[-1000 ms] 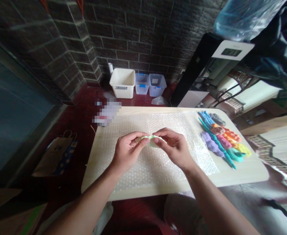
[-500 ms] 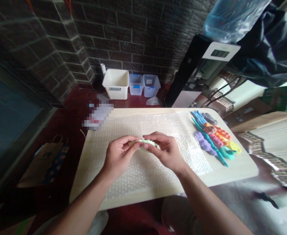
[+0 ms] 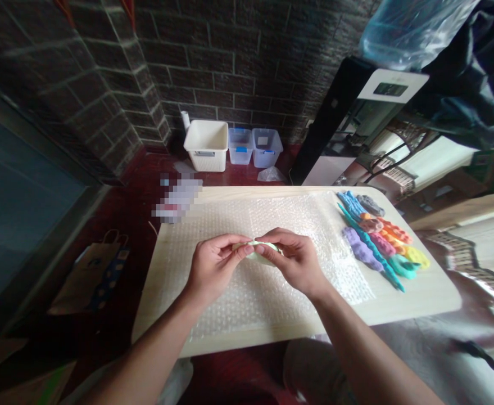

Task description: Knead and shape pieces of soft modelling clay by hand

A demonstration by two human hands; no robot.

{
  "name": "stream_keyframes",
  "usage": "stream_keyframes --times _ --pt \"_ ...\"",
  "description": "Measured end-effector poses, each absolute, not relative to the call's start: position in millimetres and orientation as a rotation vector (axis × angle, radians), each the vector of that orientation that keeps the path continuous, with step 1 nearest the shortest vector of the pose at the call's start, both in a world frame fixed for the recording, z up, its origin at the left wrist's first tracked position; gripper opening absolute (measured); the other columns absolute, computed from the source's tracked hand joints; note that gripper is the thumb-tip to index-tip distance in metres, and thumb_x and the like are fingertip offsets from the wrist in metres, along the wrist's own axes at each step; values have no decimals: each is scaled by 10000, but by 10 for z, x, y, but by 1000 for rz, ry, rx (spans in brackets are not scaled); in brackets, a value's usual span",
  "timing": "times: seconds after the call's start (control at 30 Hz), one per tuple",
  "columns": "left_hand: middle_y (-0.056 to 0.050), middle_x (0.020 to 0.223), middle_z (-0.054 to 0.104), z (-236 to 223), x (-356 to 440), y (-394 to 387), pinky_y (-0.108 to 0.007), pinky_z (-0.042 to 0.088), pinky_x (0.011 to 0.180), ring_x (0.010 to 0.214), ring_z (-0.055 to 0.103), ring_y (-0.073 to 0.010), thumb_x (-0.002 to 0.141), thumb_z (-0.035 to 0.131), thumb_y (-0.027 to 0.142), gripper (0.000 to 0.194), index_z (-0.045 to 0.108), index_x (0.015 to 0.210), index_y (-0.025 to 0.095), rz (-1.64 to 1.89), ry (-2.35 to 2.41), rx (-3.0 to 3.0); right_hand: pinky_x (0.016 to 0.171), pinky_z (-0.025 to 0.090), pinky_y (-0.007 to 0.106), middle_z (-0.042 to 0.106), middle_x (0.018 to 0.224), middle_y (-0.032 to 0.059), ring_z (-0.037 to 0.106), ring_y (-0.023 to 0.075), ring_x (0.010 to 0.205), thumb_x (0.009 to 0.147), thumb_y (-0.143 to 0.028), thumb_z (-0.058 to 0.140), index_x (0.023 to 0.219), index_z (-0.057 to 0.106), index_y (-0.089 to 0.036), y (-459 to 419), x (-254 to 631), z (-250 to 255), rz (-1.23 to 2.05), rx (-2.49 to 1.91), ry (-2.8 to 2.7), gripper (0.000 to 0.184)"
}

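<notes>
A thin, pale-green, soft-looking piece (image 3: 258, 256) is held up over a clear, dimpled bubble-wrap sheet (image 3: 221, 312).

It is pinched between thumb and fingertips by both the bare left hand (image 3: 213, 267) and the bare right hand (image 3: 299, 264), thumbs nearly meeting at its middle; its full outline is hidden by the fingers. Its long axis is laid left to right across the view, one end toward each palm. On the pale, wood-grained, round-cornered table (image 3: 434, 295), a lumpy, matte purple piece (image 3: 361, 249) and a long, tapered teal strip (image 3: 372, 246) are set well to the right.
</notes>
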State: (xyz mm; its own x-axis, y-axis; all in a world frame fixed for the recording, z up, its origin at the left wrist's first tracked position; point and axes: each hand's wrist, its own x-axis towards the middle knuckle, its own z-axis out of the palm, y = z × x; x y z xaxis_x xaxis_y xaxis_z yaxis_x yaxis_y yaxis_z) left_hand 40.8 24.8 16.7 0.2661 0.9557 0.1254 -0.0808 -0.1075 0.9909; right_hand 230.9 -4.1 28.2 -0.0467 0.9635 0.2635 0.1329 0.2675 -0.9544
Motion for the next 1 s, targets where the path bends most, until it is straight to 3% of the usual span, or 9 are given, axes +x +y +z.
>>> stream_keyframes --times 0.17,0.33,0.43,0.63,0.77,1.0 --pt "-102 1027 838 164 440 244 -307 668 826 926 814 -228 795 908 362 350 782 1049 158 1138 829 1249 703 533 322 795 874 51 704 176 790 904 -357 831 924 849 -246 -38 2313 297 955 -1117 -1394 113" --pt "-81 959 840 120 417 248 -287 648 858 916 807 -216 819 892 314 206 826 944 164 1097 821 1240 752 563 334 793 967 59 726 195 879 874 -344 862 1032 849 -273 -44 2322 253 1040 -1066 -1333 173" --pt "-75 959 842 99 417 243 -283 650 856 918 809 -217 811 898 286 188 835 946 171 1092 826 1250 764 556 341 799 936 49 725 190 863 893 -307 847 1012 859 -294 -44 2325 259 1015 -1044 -1399 120" --pt "-71 1011 846 131 445 242 -277 661 837 909 814 -205 748 942 278 329 815 1034 174 1109 789 1150 721 535 319 802 919 42 722 178 828 890 -328 847 933 858 -273 -46 2316 276 1051 -1082 -1282 70" --pt "-83 952 847 135 418 244 -279 657 845 888 813 -207 803 901 302 208 839 946 164 1104 840 1231 732 536 326 807 941 41 722 181 838 872 -324 864 1005 857 -286 -50 2323 250 1027 -1087 -1299 139" --pt "-78 1009 847 127 424 220 -268 653 843 921 815 -202 843 876 305 210 829 1007 183 1115 815 1245 738 526 330 797 904 35 713 175 828 911 -302 828 929 850 -275 -54 2328 257 1007 -1081 -1342 40"
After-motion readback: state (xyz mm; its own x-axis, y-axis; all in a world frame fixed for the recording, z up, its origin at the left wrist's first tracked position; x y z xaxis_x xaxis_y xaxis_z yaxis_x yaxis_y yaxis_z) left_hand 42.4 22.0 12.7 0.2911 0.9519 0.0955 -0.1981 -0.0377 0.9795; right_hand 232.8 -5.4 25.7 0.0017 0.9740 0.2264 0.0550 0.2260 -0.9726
